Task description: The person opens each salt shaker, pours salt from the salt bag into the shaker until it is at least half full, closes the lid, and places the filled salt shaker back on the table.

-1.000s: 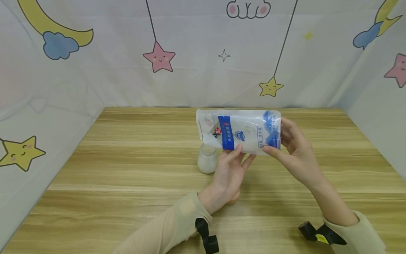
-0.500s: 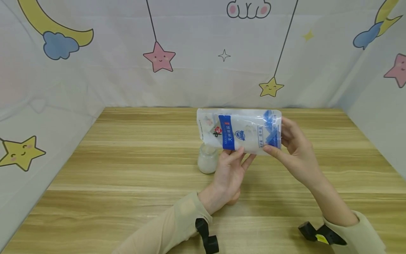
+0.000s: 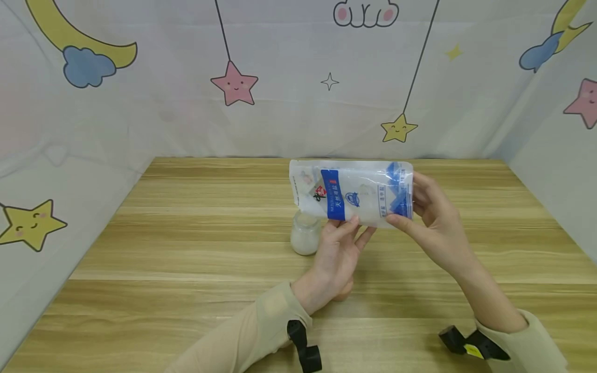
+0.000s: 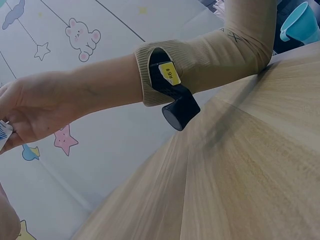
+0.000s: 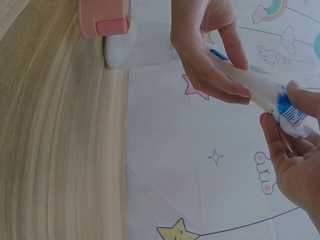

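A white and blue salt bag (image 3: 366, 197) lies sideways in the air, its left end over the mouth of a small glass jar (image 3: 304, 238) with white contents. My left hand (image 3: 337, 254) holds the bag's lower edge from beneath, thumb in front and fingers behind. At the bag's right end my right hand (image 3: 438, 228) grips it between thumb and fingers. The right wrist view shows the bag (image 5: 265, 87) from its edge, between my left hand (image 5: 210, 60) and right hand (image 5: 295, 165). In the left wrist view only a corner of the bag (image 4: 5, 131) shows.
Behind my left wrist, a salmon-pink object (image 3: 344, 292) is mostly hidden; the right wrist view shows this pink object (image 5: 105, 17) with a tab, near the jar. A printed curtain (image 3: 289, 119) stands along the back of the wooden table (image 3: 163, 248). A turquoise container (image 4: 302, 25) sits beyond the table.
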`<state>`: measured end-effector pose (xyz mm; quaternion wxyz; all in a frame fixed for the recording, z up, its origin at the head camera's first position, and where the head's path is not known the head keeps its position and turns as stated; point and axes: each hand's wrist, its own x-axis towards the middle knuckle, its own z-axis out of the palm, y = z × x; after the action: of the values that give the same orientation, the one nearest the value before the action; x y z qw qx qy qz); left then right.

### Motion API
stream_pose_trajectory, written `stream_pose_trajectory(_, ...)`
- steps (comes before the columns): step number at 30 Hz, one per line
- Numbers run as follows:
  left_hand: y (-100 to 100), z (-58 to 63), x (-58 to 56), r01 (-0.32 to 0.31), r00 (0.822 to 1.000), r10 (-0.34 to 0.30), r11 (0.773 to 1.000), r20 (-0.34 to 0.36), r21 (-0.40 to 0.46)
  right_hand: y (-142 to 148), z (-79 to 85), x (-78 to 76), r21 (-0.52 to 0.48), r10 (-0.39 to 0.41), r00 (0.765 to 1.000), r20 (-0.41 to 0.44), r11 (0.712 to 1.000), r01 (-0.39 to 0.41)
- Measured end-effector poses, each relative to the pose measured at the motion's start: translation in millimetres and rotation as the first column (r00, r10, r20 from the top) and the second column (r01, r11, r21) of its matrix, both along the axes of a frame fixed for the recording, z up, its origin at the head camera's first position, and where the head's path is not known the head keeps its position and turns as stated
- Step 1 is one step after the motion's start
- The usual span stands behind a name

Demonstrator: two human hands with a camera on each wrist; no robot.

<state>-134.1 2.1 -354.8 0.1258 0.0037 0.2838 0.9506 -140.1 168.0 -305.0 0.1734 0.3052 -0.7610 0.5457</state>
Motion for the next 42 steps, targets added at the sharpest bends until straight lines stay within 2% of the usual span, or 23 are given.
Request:
stream_pose_trajectory(11, 0.2, -0.3, 0.4, 0.000, 1.000, 0.000, 1.000, -0.026, 0.015, 0.3, -1.3, -0.8, -0.041, 0.025, 1.000, 0.014, 0.999, -0.024)
stream_pose_trajectory(30, 0.5, -0.2, 0.0, -0.013, 0.999, 0.012, 0.999, 0.031, 0.031, 0.6, -2.1, -1.6, -0.047, 0.032, 0.999, 0.004, 0.998, -0.032)
stream_pose_trajectory(42, 0.9, -1.3, -1.6, -0.015, 0.999, 0.015, 1.000, 0.030, 0.013, 0.8, -2.2, -1.6, -0.039, 0.023, 1.000, 0.004, 0.999, -0.023)
